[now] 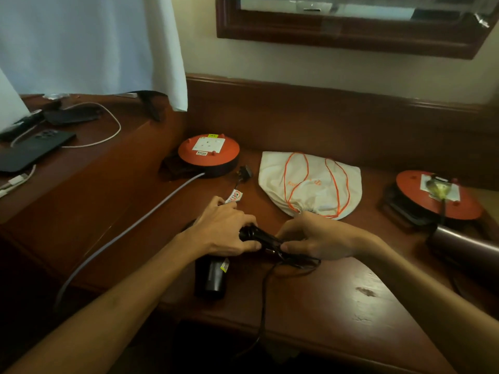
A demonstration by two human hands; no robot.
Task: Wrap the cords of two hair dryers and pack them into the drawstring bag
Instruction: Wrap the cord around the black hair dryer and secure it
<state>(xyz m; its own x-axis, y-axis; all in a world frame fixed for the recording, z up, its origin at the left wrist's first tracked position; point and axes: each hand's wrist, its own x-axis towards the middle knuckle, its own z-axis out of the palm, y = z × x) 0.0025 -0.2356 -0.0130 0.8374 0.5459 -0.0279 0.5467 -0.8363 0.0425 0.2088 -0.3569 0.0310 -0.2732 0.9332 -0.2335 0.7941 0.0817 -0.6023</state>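
Note:
A black hair dryer [211, 276] lies on the wooden desk [337, 290], its barrel pointing towards me. My left hand [224, 229] grips its handle near the top. My right hand [316, 238] pinches the black cord [263, 300] against the handle's end, where a few loops lie; the rest of the cord drops over the desk's front edge. The cord's plug [245, 172] with a white tag lies beyond my left hand. A white drawstring bag [310, 182] with orange strings lies flat behind my right hand. A second, dark hair dryer [464, 247] rests at the right edge.
Two orange cable reels stand on the desk, one at the back left [208, 152] with a grey cable running off the front, one at the right [437, 195]. A raised side shelf on the left holds a phone [35, 151] and a white cable.

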